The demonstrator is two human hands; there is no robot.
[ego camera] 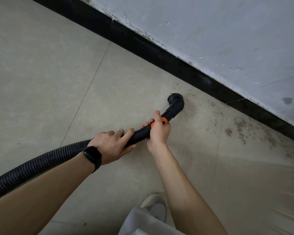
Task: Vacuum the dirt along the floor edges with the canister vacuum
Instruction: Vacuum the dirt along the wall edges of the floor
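Gripping the vacuum wand (139,135), left hand (111,145) and right hand (159,132) curl round it.

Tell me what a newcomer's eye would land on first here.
First the black vacuum pipe at mid-frame, gripped by the left hand near the ribbed hose and by the right hand at its orange ring. Next the brush nozzle at the left end of the dark dirt speckling the floor along the black baseboard on the right.
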